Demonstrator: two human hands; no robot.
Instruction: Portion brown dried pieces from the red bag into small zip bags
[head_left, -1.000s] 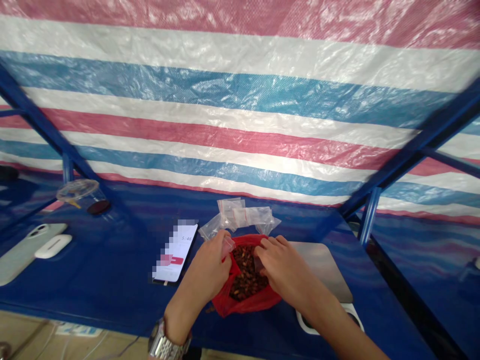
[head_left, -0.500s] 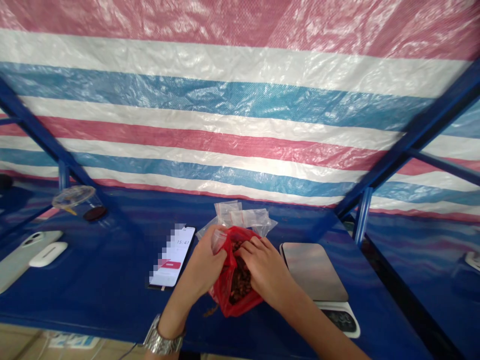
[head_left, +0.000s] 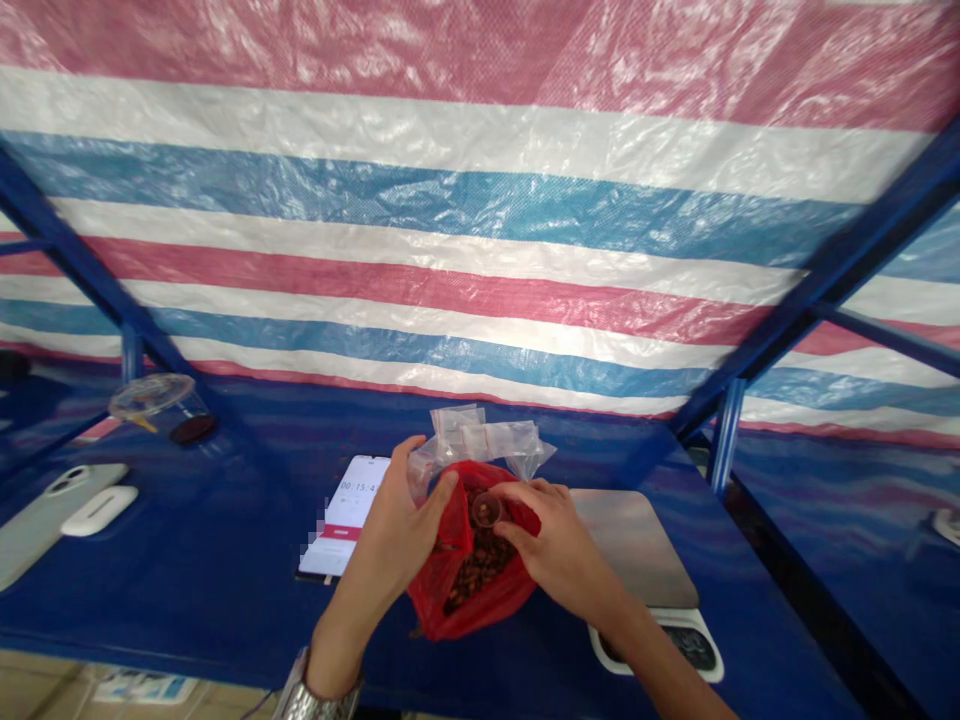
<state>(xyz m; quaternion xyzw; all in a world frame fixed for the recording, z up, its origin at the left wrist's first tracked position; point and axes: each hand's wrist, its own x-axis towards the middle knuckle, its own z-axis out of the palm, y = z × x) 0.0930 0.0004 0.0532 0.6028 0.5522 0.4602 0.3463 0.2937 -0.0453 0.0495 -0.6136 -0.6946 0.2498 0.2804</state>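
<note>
A red plastic bag (head_left: 491,608) stands with its mouth open on the blue tabletop, holding many small dark brown pieces (head_left: 480,568). My left hand (head_left: 399,522) grips the bag's left rim, and a bit of clear plastic shows between its thumb and fingers. Inside the bag mouth, my right hand (head_left: 561,545) pinches a small clear round cup (head_left: 487,510) between thumb and fingertips. A few brown pieces show within that cup. Clear zip bags (head_left: 499,438) lie just behind the red bag.
To the right sits a kitchen scale (head_left: 637,545) with a steel plate. A phone showing a timer (head_left: 352,505) lies left of the bag. Farther left are another phone (head_left: 52,515), a white earbud case (head_left: 100,511) and a clear lidded cup (head_left: 161,405). Blue metal bars (head_left: 817,290) slant at both sides.
My right hand has drawn back from deep among the brown pieces, and the small clear cup now shows in its fingers. The bag mouth has spread wider, and my left hand still grips its rim.
</note>
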